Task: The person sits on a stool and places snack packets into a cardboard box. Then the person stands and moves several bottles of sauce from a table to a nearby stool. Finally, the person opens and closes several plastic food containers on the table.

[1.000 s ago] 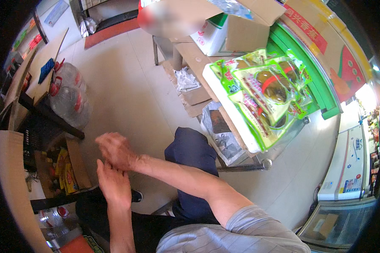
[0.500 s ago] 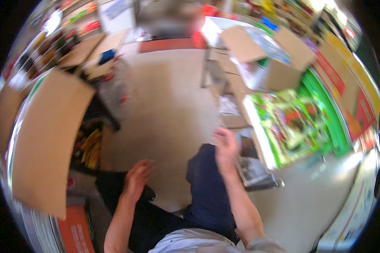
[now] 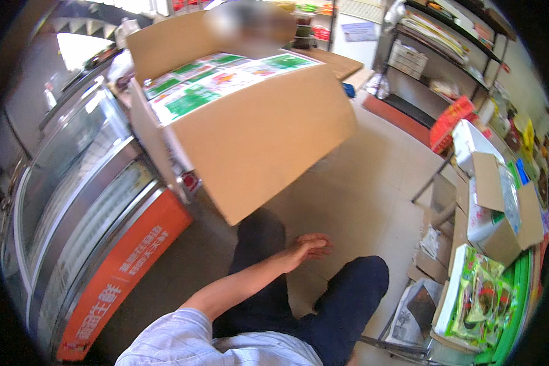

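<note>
My left hand (image 3: 308,247) reaches in from the lower left over the gap between my dark-trousered knees (image 3: 363,283), fingers loosely bent and apart, holding nothing. It is nearest to a large open cardboard box (image 3: 256,146), whose long front flap hangs just above and beyond my left knee. Flat green-and-white printed packages (image 3: 186,104) lie in the box. My right hand is not visible; only a scrap of skin shows at the lower edge.
Left: glass display cabinet (image 3: 73,158) with orange panel (image 3: 122,268). Right: clear food packs (image 3: 485,296) on a white foam tray, open cartons (image 3: 488,183), metal legs. Back: black shelving (image 3: 439,61) against the wall, wooden tabletop (image 3: 341,61). Tiled floor (image 3: 378,171) between.
The view has swung left, bringing the big box and glass cabinet into the middle and left. My left hand has moved inward between the knees; my right hand has left the view.
</note>
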Tool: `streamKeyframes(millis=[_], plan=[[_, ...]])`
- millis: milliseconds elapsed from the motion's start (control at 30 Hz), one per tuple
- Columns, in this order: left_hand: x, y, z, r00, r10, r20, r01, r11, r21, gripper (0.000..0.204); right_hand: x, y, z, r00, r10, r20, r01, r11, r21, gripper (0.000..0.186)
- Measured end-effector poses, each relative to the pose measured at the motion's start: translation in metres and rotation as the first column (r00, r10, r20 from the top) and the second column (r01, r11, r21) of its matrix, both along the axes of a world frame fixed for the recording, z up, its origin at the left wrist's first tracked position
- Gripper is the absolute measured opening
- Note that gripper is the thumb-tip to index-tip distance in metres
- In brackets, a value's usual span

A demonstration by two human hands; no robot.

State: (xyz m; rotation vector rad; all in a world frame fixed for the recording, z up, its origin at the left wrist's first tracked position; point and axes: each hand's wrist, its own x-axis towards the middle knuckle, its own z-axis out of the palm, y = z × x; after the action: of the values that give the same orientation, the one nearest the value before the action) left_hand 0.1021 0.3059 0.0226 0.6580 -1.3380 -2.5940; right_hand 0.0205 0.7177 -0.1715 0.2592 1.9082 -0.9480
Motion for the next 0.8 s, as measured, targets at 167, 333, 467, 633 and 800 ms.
streamKeyframes(millis=[167, 333, 467, 633, 800], plan=[[0.005, 0.005, 0.001, 0.998, 0.023, -0.053, -0.024, 1.0, -0.01, 0.045, 0.023, -0.014, -0.001, 0.992, 0.12, 0.035, -0.121, 0.991, 0.05, 0.03], [0.006, 0.008, -0.006, 0.998, 0.048, -0.041, -0.048, 0.999, -0.004, 0.043, 0.026, -0.008, 0.006, 0.989, 0.147, -0.018, -0.146, 0.989, 0.03, 0.03], [-0.001, 0.009, -0.006, 0.999, 0.036, -0.028, -0.038, 0.997, -0.069, 0.041, 0.029, 0.008, 0.009, 0.991, 0.117, -0.059, -0.117, 0.993, 0.008, 0.029], [-0.027, 0.015, -0.014, 1.0, -0.005, 0.004, 0.006, 0.997, -0.08, 0.038, 0.036, 0.019, 0.004, 0.996, 0.073, -0.057, -0.073, 0.997, -0.005, 0.029], [-0.097, 0.023, 0.001, 0.997, -0.068, 0.022, 0.07, 0.992, -0.102, 0.035, 0.036, 0.014, 0.002, 1.0, 0.024, -0.004, -0.024, 1.0, 0.008, 0.029]])
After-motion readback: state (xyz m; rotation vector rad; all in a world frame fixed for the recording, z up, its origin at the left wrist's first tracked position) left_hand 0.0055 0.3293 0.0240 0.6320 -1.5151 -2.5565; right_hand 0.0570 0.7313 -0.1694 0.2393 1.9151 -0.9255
